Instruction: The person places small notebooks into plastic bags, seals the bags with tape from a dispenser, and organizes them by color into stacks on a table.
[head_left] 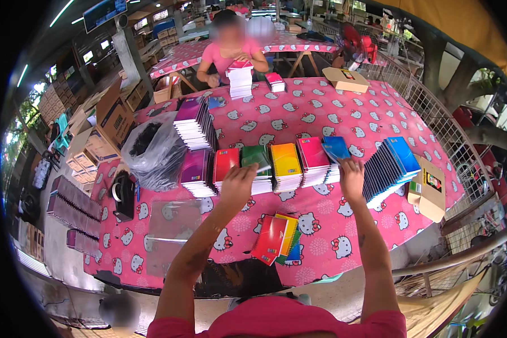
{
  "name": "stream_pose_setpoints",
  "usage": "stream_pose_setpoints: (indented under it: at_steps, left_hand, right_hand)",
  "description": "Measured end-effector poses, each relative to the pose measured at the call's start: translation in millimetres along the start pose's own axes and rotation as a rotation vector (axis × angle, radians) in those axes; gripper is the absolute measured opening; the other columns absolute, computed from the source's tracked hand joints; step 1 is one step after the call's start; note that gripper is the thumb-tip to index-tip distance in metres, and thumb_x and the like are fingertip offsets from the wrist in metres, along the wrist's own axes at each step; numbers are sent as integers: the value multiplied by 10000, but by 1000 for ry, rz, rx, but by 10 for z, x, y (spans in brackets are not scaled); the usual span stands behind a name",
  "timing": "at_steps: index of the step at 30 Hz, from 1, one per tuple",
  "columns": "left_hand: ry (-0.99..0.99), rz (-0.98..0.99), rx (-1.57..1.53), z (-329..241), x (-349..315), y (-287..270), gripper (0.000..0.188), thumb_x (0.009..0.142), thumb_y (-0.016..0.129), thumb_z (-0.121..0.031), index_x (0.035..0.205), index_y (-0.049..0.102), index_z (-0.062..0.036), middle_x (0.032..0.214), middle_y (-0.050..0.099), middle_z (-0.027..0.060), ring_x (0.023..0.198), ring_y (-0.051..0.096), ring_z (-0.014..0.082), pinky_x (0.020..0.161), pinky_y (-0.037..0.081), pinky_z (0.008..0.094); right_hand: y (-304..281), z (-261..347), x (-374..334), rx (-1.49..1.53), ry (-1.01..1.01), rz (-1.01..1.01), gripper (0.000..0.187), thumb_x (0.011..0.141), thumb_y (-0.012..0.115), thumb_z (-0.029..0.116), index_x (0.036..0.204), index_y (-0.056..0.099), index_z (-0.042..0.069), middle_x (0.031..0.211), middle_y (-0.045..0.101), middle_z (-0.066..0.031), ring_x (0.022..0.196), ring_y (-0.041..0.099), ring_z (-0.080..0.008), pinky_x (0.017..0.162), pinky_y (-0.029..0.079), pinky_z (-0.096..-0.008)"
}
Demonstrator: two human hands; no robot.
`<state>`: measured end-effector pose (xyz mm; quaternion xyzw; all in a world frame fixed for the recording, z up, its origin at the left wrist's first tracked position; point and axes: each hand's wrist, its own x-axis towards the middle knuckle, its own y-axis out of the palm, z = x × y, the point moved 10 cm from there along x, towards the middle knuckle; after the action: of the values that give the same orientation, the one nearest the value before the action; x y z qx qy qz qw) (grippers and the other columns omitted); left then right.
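My left hand (239,183) is closed at the lower edge of a green spiral notebook (255,156) on top of its stack. My right hand (352,172) pinches the near edge of a blue notebook (336,147), which is tilted over a short stack. Between them stand stacks topped by a yellow notebook (286,159) and a pink notebook (312,152). Left of the green one are stacks with a red notebook (226,163) and a purple notebook (196,167) on top. Nearer me lies a fanned pile with a red-covered notebook (270,239) uppermost, yellow, green and blue ones beneath.
A tall blue notebook stack (397,163) leans at the right beside an open carton (431,191). At left are a plastic bag (155,149), a tape dispenser (123,194) and a clear sheet (173,231). Across the table, a person (231,53) handles a notebook stack (240,81).
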<state>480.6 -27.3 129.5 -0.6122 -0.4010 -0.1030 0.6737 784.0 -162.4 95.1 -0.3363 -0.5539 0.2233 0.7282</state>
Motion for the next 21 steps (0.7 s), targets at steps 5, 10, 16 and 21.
stream_pose_setpoints:
  at_steps: [5,10,16,21]
  left_hand:
    - [-53,67,-164,-541,-14,-798,168,896,642,-220,955,651,-63,720,644,105,627,643,293,579,519,412]
    - [-199,461,-266,-1037,-915,607,352,940,589,-395,1028,635,-57,779,664,143,679,649,374,623,524,469]
    - [-482,241,-356,-73,-648,223,423,925,594,-272,1282,548,-52,1115,634,211,1034,609,393,887,482,484]
    - [-441,-60,338,1290,-797,-539,478,831,618,-69,1303,543,-76,1311,565,186,1197,529,369,1067,374,522]
  right_hand:
    - [-242,1819,-1498,228,-282,240,261,781,691,178,1020,654,79,1000,586,-84,987,568,-304,828,459,-489]
    - [371,1473,-2191,1070,621,383,283,815,645,43,1097,648,70,1091,586,-124,1008,590,-323,845,484,-437]
    - [-85,1401,-745,453,90,63,494,798,667,54,1281,565,74,1270,557,-154,1189,537,-339,962,436,-446]
    - [448,1585,-94,215,-155,175,606,788,715,128,1360,516,119,1267,557,-89,1212,512,-290,996,391,-480]
